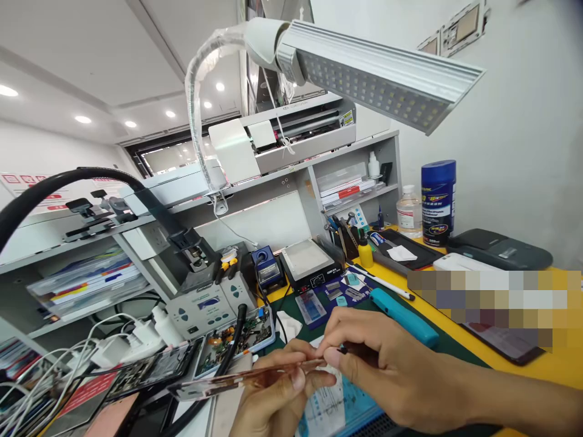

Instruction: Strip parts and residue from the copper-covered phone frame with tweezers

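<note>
A thin, pinkish phone-like panel (228, 382) is seen nearly edge-on in the lower middle, tilted above the work mat. My left hand (277, 388) grips it, thumb on top and fingers beneath. At its right end my right hand (378, 364) has its fingers pinched together; a small dark item shows between thumb and fingers, too hidden to name. Below the hands lies a blue and white pad with handwriting (323, 406), partly covered by them.
A tray of small parts (241, 340) and opened phones lie left. A turquoise tool (403, 317) rests on the green mat (450, 351). Behind stand a grey station (204, 309), a heating plate (310, 264) and a blue can (438, 203). A lamp (373, 79) hangs overhead.
</note>
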The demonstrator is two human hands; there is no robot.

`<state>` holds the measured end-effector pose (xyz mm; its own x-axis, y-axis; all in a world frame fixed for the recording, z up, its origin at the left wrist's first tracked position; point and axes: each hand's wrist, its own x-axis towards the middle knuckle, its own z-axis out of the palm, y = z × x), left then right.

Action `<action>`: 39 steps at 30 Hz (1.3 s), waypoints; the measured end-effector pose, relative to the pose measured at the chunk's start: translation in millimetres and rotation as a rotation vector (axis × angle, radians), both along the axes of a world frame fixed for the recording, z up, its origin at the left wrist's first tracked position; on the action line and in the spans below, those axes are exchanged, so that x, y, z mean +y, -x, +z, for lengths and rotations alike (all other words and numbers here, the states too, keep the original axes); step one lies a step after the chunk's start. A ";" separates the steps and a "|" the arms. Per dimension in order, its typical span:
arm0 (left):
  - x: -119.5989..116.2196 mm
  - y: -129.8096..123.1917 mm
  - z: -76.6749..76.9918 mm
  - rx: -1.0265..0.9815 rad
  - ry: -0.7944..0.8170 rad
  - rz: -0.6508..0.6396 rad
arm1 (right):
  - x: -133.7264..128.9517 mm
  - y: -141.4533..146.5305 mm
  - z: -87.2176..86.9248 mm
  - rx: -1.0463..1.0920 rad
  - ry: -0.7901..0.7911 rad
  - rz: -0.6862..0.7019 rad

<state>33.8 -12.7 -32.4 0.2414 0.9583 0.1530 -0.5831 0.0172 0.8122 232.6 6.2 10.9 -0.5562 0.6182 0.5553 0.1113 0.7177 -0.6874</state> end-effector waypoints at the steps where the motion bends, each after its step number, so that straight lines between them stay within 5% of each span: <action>1: 0.2 -0.2 -0.5 -0.002 -0.007 -0.001 | -0.3 -0.2 1.4 -0.005 0.040 0.016; 12: -0.7 -0.7 -9.1 0.059 -0.034 0.029 | -1.6 0.0 -5.7 0.014 0.183 0.020; 20: -0.8 -0.1 -0.8 0.190 -0.195 0.141 | 7.9 0.6 -21.4 0.116 -0.409 -0.037; 23: -1.8 6.6 3.6 0.394 -0.432 0.260 | 14.7 -5.8 -31.2 0.074 -0.753 -0.145; 26: -3.5 10.9 6.0 0.577 -0.625 0.407 | 18.2 -11.7 -34.2 0.005 -0.880 -0.205; 30: -5.6 9.4 10.8 0.563 -0.541 0.516 | 17.8 -15.0 -31.0 -0.039 -0.928 -0.204; 35: -7.4 13.1 15.4 0.515 -0.201 0.481 | 14.1 -13.1 -38.3 -0.045 -0.916 -0.201; 39: -10.4 13.9 9.2 0.542 -0.288 0.588 | 7.9 -10.6 -44.6 -0.059 -0.874 -0.231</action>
